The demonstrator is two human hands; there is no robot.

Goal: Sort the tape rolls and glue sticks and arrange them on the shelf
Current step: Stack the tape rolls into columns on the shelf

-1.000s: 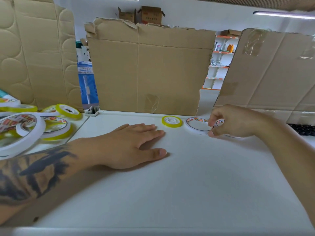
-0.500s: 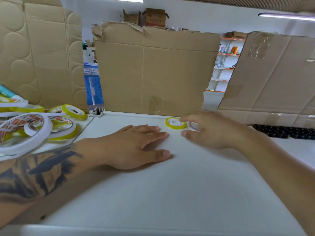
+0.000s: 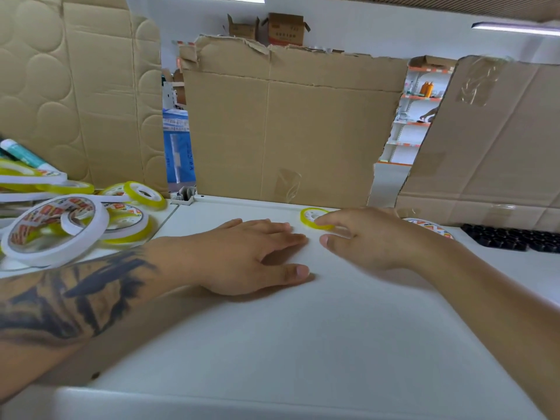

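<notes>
On the white shelf my left hand lies flat, palm down, holding nothing. My right hand reaches in from the right, and its index fingertip lies over the near edge of a small yellow tape roll that lies flat near the back. Behind my right wrist a white tape roll with red print lies flat, partly hidden. At the left edge a heap of tape rolls is piled up, with a large white roll in front. A teal-and-white glue stick pokes out behind the heap.
Cardboard sheets stand along the back of the shelf, with gaps that show store shelving behind. A black grid-like tray lies at the right back. A small metal bracket sits at the back where two shelf boards meet.
My right hand left the white roll and moved left to the small yellow roll. The view shifted slightly. My left hand has stayed flat in place.
</notes>
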